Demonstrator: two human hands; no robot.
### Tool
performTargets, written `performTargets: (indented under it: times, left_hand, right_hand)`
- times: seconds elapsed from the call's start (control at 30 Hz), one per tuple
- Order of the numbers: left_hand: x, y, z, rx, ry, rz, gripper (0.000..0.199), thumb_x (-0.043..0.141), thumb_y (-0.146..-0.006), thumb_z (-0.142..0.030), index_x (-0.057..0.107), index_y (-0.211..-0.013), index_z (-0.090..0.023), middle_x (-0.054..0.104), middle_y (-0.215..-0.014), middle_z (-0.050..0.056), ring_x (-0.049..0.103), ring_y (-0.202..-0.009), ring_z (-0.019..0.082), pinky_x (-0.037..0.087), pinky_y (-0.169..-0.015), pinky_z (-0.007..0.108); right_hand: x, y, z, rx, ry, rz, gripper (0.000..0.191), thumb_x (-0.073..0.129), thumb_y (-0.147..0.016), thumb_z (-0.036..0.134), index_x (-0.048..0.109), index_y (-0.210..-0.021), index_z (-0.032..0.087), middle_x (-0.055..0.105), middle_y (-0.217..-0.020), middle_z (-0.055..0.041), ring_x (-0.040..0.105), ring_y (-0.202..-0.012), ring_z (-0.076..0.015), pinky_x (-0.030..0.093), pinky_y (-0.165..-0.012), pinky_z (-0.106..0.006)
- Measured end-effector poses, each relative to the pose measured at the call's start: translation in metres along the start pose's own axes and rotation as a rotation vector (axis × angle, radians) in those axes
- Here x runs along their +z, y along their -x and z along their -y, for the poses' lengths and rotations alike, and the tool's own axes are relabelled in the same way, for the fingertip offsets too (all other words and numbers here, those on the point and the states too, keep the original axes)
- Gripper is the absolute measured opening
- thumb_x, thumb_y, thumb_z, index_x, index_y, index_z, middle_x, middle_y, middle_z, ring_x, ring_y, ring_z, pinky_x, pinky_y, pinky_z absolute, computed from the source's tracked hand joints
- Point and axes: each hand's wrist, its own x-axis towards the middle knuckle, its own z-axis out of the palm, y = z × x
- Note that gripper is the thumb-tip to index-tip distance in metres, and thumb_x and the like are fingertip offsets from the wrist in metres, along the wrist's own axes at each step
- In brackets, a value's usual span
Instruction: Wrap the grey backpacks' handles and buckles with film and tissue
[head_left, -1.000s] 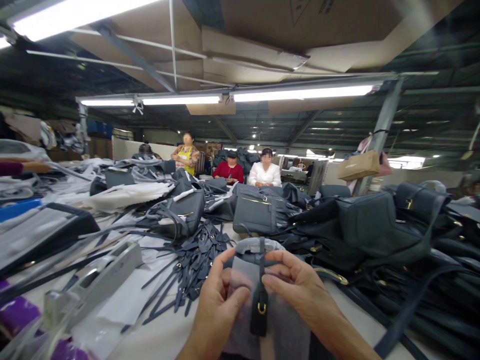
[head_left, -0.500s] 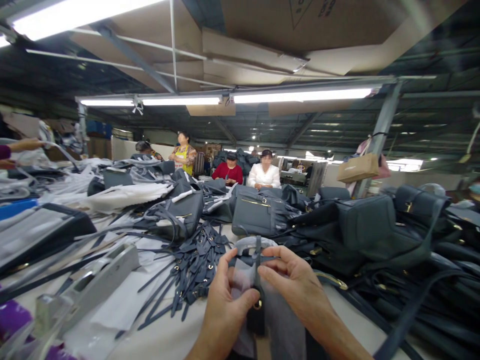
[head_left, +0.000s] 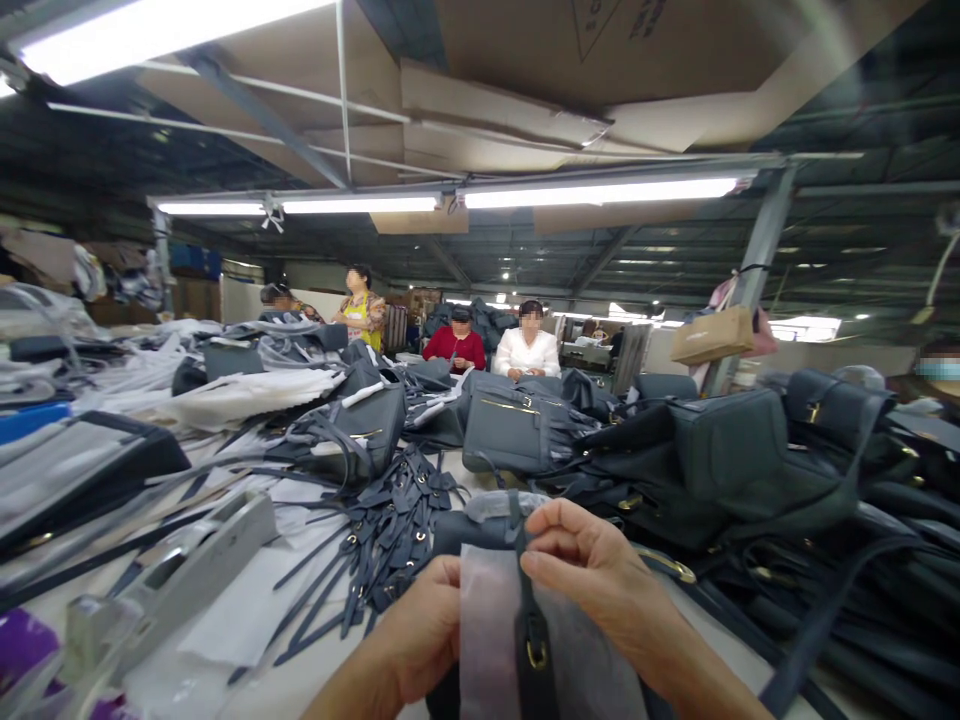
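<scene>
A dark handbag point(head_left: 457, 532) stands right before me, with a clear-wrapped handle point(head_left: 499, 507) on top. A translucent sheet point(head_left: 487, 620) covers its near side. Down the middle runs a narrow dark strap point(head_left: 528, 590), which ends at a tab with a gold ring point(head_left: 537, 655). My right hand point(head_left: 592, 565) pinches this strap near its upper end, between thumb and forefinger. At the sheet's left edge my left hand point(head_left: 424, 625) is curled closed on the sheet; its fingertips are hidden behind it.
A pile of dark straps with gold rings point(head_left: 390, 530) lies left of the bag. Dark handbags point(head_left: 510, 425) crowd the table behind and to the right. A grey tape dispenser point(head_left: 187, 570) stands at the left. Several people sit or stand beyond the table.
My left hand has moved down and left, off the strap's tab to the sheet's edge. The tab and ring now show fully. My right hand still pinches the strap, slightly lower.
</scene>
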Motion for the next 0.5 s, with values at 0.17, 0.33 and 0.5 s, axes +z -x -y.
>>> performTargets:
  times: [0.17,0.33,0.5]
  left_hand:
    - [0.010,-0.005,-0.002,-0.015,-0.087,0.029,0.025,0.086,-0.056,-0.028,0.067,-0.056,-0.011,0.060,-0.049,0.001,0.054,-0.042,0.010,0.044,-0.045,0.020]
    - [0.015,-0.010,0.002,0.011,-0.087,0.034,0.024,0.082,-0.057,-0.028,0.065,-0.057,-0.011,0.061,-0.052,0.003,0.054,-0.041,0.010,0.041,-0.042,0.019]
    - [0.028,-0.006,0.005,0.016,0.113,0.019,0.020,0.080,-0.059,-0.024,0.063,-0.063,-0.014,0.062,-0.055,-0.001,0.056,-0.047,0.009,0.048,-0.051,0.021]
  right_hand:
    - [0.001,0.000,-0.009,-0.067,0.146,0.028,0.018,0.063,-0.065,0.026,0.056,-0.079,0.018,0.065,-0.058,0.0037,0.050,-0.053,-0.0107,0.035,-0.052,-0.023]
    - [-0.008,0.004,-0.010,-0.071,0.054,0.050,0.024,0.072,-0.066,0.030,0.059,-0.082,0.016,0.062,-0.057,0.0046,0.050,-0.051,-0.0098,0.035,-0.052,-0.021]
    - [-0.027,0.041,-0.027,0.063,-0.361,0.027,0.063,0.075,-0.070,0.060,0.061,-0.119,0.023,0.074,-0.087,-0.0045,0.066,-0.069,-0.0188,0.050,-0.063,-0.029]
